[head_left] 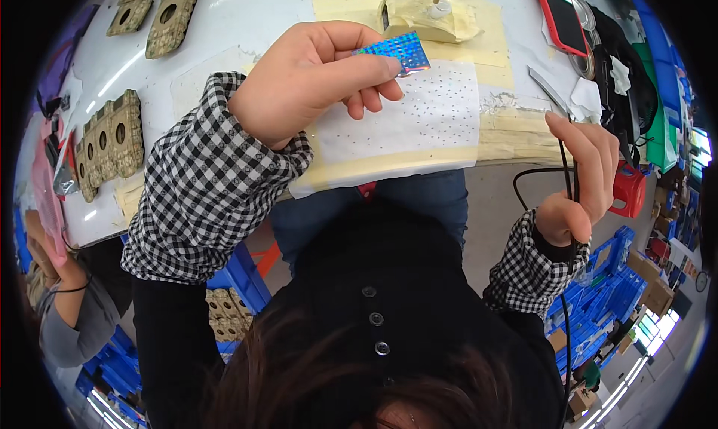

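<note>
The left hand (310, 81) is pinching a small, shiny blue sheet (407, 53) between its thumb and bent fingers. The sheet is sticking out to the right of this hand. Under it and to its right, a flat white paper with tiny dark dots (441, 118) is lying on the white table (254, 14). Just past the fingertips, a block wrapped in pale yellow tape (430, 25) is sitting. To the left of this hand, a brown-and-tan spotted piece with round holes (112, 141) is resting.

The right hand (594, 160) is curving its fingers near a thin black cord (540, 171); I cannot tell if it is gripping it. Beyond this hand, a thin silver metal tool (548, 89), a crumpled white tissue (587, 101) and a red-edged black phone (561, 14) are lying.
</note>
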`<state>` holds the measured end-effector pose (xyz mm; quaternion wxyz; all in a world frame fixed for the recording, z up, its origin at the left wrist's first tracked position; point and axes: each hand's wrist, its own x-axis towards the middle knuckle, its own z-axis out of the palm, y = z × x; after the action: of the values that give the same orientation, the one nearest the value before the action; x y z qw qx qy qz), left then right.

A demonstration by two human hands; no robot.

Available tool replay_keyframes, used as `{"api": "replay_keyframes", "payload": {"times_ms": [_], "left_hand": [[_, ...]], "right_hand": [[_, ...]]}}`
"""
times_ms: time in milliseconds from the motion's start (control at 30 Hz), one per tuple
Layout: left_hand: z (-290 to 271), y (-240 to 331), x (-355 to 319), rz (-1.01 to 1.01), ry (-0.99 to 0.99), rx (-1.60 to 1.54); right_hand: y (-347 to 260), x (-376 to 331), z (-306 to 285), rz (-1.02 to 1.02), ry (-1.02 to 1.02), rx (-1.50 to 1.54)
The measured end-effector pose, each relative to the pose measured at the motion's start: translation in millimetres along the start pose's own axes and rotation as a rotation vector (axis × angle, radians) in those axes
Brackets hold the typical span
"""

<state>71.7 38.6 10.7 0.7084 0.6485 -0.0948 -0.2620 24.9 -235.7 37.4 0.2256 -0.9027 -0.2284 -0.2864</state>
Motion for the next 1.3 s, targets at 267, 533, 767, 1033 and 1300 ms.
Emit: {"api": "replay_keyframes", "payload": {"times_ms": [267, 533, 767, 1033, 1300], "left_hand": [[-2, -6, -1, 0.027, 0.03, 0.018], [0, -5, 0, 0.031, 0.042, 0.02], [-2, -4, -2, 0.04, 0.05, 0.019], [-3, -5, 0, 0.058, 0.041, 0.025], [-5, 6, -3, -0.165, 0.051, -0.249]], "right_hand": [[-7, -42, -22, 0.147, -0.293, 0.216], [8, -132, 35, -0.002, -0.464, 0.159], [10, -159, 70, 0.3, -0.736, 0.171], [12, -171, 94, 0.277, -0.832, 0.11], [22, -172, 80, 0.759, -0.664, 0.541]]}}
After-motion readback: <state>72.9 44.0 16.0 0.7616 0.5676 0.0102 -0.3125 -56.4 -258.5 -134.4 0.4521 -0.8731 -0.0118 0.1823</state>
